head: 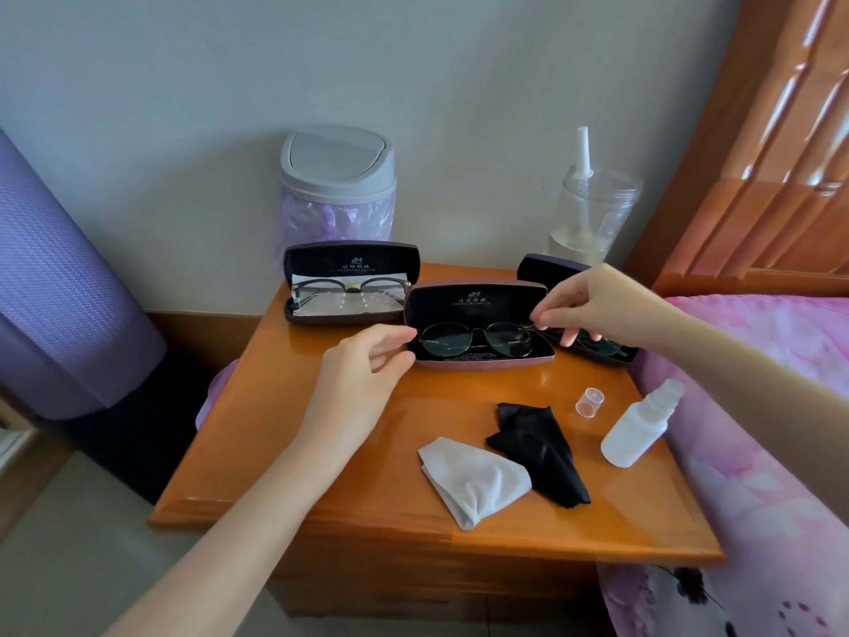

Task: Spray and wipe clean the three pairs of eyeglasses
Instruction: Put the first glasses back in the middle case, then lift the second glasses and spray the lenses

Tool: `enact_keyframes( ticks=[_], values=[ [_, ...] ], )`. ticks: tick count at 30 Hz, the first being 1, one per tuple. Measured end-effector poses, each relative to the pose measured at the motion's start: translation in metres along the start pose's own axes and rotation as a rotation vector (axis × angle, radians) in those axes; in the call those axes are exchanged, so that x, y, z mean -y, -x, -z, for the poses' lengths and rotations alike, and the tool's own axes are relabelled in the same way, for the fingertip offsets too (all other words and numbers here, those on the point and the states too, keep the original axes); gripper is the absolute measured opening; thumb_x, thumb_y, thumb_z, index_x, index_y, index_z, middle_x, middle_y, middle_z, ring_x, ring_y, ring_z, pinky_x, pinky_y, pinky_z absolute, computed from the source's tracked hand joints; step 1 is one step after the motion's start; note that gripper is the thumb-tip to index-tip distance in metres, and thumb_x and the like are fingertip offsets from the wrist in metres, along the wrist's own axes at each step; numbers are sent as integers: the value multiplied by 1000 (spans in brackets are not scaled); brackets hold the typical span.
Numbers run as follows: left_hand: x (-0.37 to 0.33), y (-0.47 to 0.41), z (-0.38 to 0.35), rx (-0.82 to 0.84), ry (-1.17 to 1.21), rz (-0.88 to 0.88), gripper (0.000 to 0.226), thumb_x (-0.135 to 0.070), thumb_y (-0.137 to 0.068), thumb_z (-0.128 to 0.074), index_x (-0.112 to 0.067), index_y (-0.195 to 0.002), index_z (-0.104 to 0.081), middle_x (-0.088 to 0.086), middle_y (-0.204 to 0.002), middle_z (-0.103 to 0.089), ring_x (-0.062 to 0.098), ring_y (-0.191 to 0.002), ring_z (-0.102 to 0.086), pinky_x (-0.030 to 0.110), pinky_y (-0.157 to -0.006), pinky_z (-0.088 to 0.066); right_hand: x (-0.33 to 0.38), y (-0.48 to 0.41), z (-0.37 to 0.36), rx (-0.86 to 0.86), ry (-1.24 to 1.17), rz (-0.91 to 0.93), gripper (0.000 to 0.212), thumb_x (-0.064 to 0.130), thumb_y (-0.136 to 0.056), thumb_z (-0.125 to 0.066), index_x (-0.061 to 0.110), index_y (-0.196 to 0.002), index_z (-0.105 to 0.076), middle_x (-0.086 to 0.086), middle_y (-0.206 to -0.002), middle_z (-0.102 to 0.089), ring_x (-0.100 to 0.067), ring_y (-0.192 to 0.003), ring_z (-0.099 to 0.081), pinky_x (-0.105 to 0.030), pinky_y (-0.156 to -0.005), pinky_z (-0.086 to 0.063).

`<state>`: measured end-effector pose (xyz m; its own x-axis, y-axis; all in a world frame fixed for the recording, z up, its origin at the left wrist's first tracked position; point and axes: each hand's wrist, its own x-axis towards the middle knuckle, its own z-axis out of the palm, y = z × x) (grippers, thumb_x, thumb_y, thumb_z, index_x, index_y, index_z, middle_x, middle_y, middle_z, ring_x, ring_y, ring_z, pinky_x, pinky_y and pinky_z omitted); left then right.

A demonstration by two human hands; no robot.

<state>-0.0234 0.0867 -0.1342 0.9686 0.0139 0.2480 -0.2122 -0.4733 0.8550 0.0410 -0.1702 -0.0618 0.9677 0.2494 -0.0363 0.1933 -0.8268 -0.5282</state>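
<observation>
Centre frame: round-rimmed glasses (478, 340) sit over the open pink case (482, 363); left hand (363, 360) pinches their left end, right hand (592, 305) pinches their right end. Upper left: second glasses (349, 287) lie in a dark case (351, 259). Right: third case (546, 268) is largely hidden behind the right hand; its glasses (602, 347) are barely visible. Lower right of the nightstand (321, 452): black cloth (537, 448) overlapping grey cloth (473, 480); uncapped spray bottle (636, 429), its cap (589, 402) beside it. Behind: lidded bin (337, 177); clear jar (592, 213).
</observation>
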Motion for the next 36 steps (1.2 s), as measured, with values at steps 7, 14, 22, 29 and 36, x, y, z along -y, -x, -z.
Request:
enact_keyframes(
  ticks=[7,14,22,29,36],
  values=[
    [1,-11,24,-90,7,-22,27,-14,-91,-60,-18,-117,-65,-11,-110,-65,-6,-97,-58,-7,-79,-37,63,44,-9,-5,-214,133,10,22,-87,-68,23,-94,-74,8,-83,-75,-4,-73,-70,-15,-65,-54],
    [8,-28,46,-215,-242,-60,28,-16,-91,-60,-19,-119,-65,-4,-118,-67,10,-109,-59,13,-89,-38,79,59,-99,-84,-141,63,26,23,-88,-67,24,-114,-67,12,-105,-69,0,-89,-60,-14,-82,-48],
    [22,-69,43,-169,-595,-155,30,-9,-92,-56,-12,-121,-61,8,-124,-61,24,-121,-49,36,-95,-43,67,67,-120,-161,-149,15,24,21,-89,-64,24,-113,-66,10,-106,-67,-2,-92,-57,-11,-80,-45],
    [28,-88,32,-85,-761,-130,31,-9,-90,-56,-13,-120,-63,9,-118,-65,28,-113,-54,40,-87,-46,67,65,-124,-155,-168,13,23,22,-89,-65,25,-112,-67,8,-105,-68,-3,-93,-58,-15,-83,-48],
    [24,-91,37,-164,-714,-163,21,-11,-90,-58,-13,-106,-71,8,-108,-69,29,-99,-62,36,-77,-48,68,66,-119,-166,-232,22,24,21,-90,-64,25,-113,-66,12,-106,-64,3,-91,-53,-2,-73,-40]
  ],
)
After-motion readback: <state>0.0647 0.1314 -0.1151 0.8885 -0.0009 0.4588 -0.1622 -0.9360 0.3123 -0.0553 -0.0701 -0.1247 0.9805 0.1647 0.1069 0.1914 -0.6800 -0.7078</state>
